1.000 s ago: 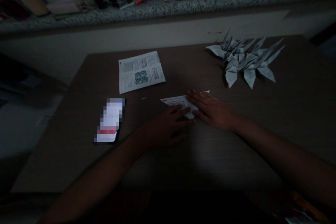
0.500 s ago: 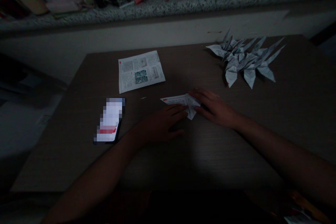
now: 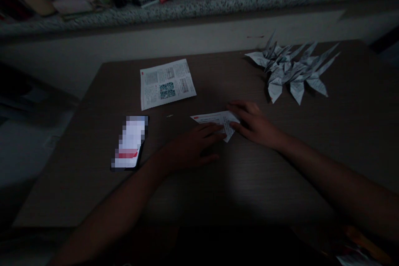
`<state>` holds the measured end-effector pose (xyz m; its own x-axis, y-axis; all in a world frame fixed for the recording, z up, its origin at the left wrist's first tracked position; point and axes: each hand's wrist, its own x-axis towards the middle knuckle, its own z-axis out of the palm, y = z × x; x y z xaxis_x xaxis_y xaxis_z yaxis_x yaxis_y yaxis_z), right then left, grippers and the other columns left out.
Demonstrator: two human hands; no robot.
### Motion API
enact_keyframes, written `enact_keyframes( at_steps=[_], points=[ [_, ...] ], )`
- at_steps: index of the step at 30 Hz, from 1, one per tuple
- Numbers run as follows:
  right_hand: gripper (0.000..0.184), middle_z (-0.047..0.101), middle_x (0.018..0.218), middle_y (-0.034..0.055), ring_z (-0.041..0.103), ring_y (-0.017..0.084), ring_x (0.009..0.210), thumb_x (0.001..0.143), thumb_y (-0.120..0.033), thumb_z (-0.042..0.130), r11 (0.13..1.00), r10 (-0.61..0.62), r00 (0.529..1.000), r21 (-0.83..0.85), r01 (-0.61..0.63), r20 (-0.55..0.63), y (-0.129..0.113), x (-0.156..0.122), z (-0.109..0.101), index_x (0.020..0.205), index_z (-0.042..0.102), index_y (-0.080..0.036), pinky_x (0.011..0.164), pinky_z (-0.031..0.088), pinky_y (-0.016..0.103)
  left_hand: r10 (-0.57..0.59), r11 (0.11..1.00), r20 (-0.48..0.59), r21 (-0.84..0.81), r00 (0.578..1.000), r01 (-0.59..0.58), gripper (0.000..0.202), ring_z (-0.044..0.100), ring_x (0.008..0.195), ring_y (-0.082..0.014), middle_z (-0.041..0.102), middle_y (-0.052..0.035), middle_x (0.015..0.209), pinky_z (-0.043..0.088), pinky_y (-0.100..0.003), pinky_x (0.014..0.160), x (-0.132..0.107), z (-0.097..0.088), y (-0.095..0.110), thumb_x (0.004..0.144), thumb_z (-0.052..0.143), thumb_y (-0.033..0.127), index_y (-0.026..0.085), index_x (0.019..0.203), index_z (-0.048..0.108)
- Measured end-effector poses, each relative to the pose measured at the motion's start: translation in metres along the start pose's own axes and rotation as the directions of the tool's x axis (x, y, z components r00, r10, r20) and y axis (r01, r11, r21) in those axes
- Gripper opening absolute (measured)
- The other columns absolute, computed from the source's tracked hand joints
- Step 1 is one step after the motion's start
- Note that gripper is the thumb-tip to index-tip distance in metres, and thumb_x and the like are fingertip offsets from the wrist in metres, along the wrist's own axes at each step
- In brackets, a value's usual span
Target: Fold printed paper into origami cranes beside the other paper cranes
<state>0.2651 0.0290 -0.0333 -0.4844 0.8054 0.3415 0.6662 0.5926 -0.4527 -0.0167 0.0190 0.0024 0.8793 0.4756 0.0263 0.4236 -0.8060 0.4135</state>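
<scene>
Lightly, left hand (image 3: 190, 147), right hand (image 3: 255, 126) press folded paper (image 3: 212, 120).

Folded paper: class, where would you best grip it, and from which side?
The folded paper is probably best pinched at its pointed left tip from the left: that tip tapers clear of the left hand and right hand, which crowd its other end.
</scene>
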Motion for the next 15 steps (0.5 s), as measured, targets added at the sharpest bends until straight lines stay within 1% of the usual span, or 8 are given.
enact_keyframes(
  at_steps=[2,5,10,15],
  points=[
    [0.050,0.051,0.147,0.0207,0.048,0.037,0.138,0.103,-0.038,0.054,0.999,0.010,1.000,-0.039,-0.009,0.008,0.0004,0.0004,0.0024,0.149,0.053,-0.019,0.113,0.044,0.058,-0.029,1.000,-0.006,0.001,1.000,0.029,0.058,0.040,0.151,-0.0297,0.044,-0.0127,0.162,0.040,-0.048,0.122,0.0002,0.0001,0.0010,0.102,0.060,0.044,0.022,0.153,0.046],
    [0.047,0.052,0.147,0.0203,0.049,0.038,0.137,0.101,-0.037,0.057,0.998,0.024,1.000,-0.055,-0.023,0.012,0.0005,0.0011,0.0036,0.144,0.056,-0.019,0.111,0.045,0.058,-0.058,0.998,-0.021,0.009,0.998,0.058,0.059,0.042,0.150,-0.0309,0.044,-0.0147,0.161,0.041,-0.049,0.121,0.0003,0.0008,0.0018,0.102,0.060,0.045,0.020,0.153,0.045],
    [0.037,0.060,0.141,0.0161,0.054,0.036,0.133,0.098,-0.032,0.060,0.998,0.028,0.999,0.059,-0.027,-0.020,-0.0006,0.0045,-0.0005,0.134,0.059,-0.023,0.111,0.044,0.058,-0.051,0.999,-0.020,-0.015,0.999,0.051,0.057,0.042,0.149,-0.0310,0.044,-0.0140,0.161,0.041,-0.049,0.120,0.0002,0.0014,0.0009,0.102,0.060,0.043,0.023,0.154,0.045],
    [0.035,0.068,0.127,0.0127,0.061,0.036,0.121,0.098,-0.036,0.058,0.987,0.087,0.995,0.137,-0.079,-0.054,-0.0038,0.0064,-0.0048,0.132,0.060,-0.026,0.102,0.049,0.057,-0.051,0.999,-0.005,-0.018,0.999,0.051,0.058,0.040,0.150,-0.0306,0.042,-0.0140,0.162,0.040,-0.049,0.122,0.0003,0.0000,0.0010,0.103,0.059,0.043,0.022,0.155,0.044]
  ],
)
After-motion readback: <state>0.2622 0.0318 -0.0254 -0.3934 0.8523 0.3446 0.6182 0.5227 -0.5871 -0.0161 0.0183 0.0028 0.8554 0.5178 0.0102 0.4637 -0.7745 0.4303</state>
